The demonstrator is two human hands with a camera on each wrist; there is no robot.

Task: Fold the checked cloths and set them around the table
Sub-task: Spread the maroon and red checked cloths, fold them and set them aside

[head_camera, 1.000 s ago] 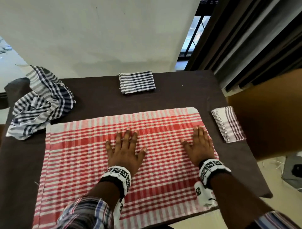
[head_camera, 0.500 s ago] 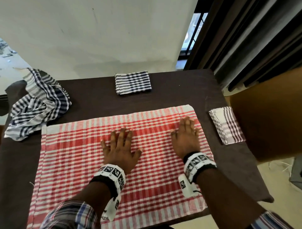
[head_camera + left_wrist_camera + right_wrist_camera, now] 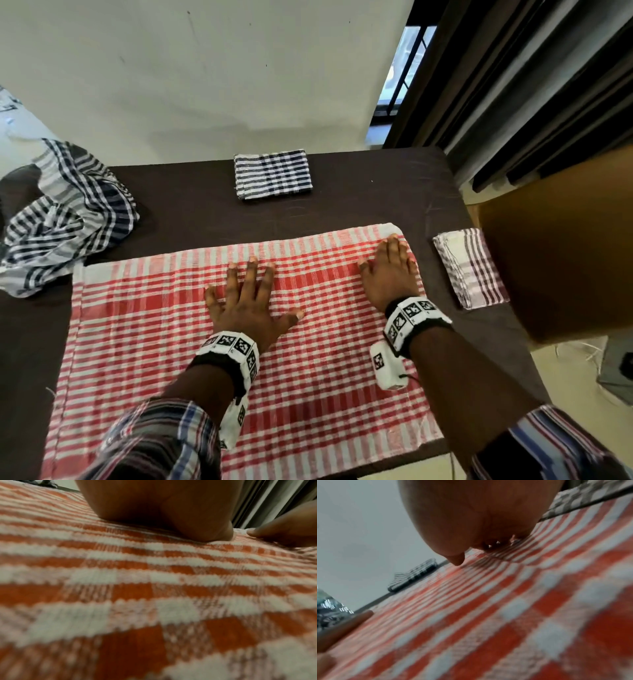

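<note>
A red-and-white checked cloth (image 3: 154, 325) lies spread flat over the near half of the dark table (image 3: 376, 192). My left hand (image 3: 250, 298) presses flat on the cloth's middle, fingers straight and spread. My right hand (image 3: 390, 270) lies flat near the cloth's far right corner, fingers together. In the wrist views each palm rests on the red cloth (image 3: 154, 588) (image 3: 522, 601). A folded navy checked cloth (image 3: 273, 173) sits at the far edge. A folded maroon-striped cloth (image 3: 471, 269) sits at the right edge. An unfolded navy checked cloth (image 3: 65, 216) is heaped at the far left.
A brown wooden panel (image 3: 565, 246) stands close against the table's right side. A white wall (image 3: 205, 68) rises behind the table, with dark curtains (image 3: 531, 85) at the back right. The red cloth's near edge hangs over the table's front.
My right hand has slid away from me toward the cloth's far right corner. My left hand has hardly moved on the cloth's middle.
</note>
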